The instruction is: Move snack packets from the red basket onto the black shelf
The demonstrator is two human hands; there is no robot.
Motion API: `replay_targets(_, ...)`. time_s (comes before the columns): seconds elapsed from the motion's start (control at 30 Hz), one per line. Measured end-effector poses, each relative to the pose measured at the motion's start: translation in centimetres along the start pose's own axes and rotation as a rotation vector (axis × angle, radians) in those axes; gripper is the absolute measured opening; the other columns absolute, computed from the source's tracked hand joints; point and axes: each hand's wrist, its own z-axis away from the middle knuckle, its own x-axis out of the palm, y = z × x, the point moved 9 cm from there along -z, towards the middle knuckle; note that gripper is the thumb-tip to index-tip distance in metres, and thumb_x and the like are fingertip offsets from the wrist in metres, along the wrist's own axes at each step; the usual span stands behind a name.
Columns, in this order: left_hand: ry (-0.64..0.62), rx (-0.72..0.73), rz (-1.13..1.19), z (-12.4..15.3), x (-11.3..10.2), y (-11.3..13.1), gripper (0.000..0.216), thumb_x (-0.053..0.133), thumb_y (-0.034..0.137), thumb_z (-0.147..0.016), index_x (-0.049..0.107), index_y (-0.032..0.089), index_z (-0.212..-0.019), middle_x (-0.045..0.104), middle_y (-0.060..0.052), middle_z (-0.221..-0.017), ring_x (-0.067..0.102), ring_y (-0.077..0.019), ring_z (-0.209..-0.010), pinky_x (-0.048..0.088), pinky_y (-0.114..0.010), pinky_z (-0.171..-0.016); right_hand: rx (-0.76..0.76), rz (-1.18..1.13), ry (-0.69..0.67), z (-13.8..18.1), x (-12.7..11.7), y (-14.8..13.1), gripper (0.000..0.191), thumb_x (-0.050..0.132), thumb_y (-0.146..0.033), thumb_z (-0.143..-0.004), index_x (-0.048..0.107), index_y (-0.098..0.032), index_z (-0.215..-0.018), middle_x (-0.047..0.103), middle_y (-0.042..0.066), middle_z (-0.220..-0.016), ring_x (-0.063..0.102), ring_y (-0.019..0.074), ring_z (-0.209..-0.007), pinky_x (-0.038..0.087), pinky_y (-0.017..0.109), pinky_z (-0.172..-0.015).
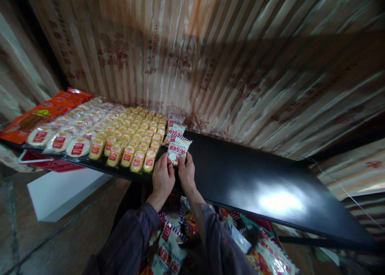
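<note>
Both of my hands meet at the front edge of a black shelf point(258, 178). My left hand point(163, 178) and my right hand point(186, 171) pinch the lower corners of a white snack packet point(178, 148) with red lettering and a red and blue striped edge. The packet stands at the near end of a short row of like packets point(175, 126). Just left of it lie rows of small yellow packets point(136, 140) with red labels. My dark sleeves reach up from the bottom of the view.
Round pale packets point(61, 140) and orange packs point(45, 110) fill the shelf's left end. A striped curtain point(228, 54) hangs behind. Below my arms sits a heap of more snack packets point(170, 247). A white box point(60, 191) and a red basket point(45, 162) stand under the shelf at left.
</note>
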Motion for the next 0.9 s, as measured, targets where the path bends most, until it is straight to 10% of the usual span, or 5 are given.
replay_targets(0.9, -0.072, 0.066, -0.164, -1.6, 1.8, 0.4, 0.058, 0.044, 0.012, -0.084, 0.034, 0.008, -0.141, 0.042, -0.023, -0.143, 0.039, -0.0311, -0.135, 0.037, -0.048, -0.108, -0.182, 0.085, 0.000, -2.3, 1.6, -0.8, 0.044, 0.043, -0.042, -0.088, 0.058, -0.015, -0.119, 0.064, 0.012, -0.105, 0.058, 0.0231, -0.096, 0.045, 0.037, -0.088)
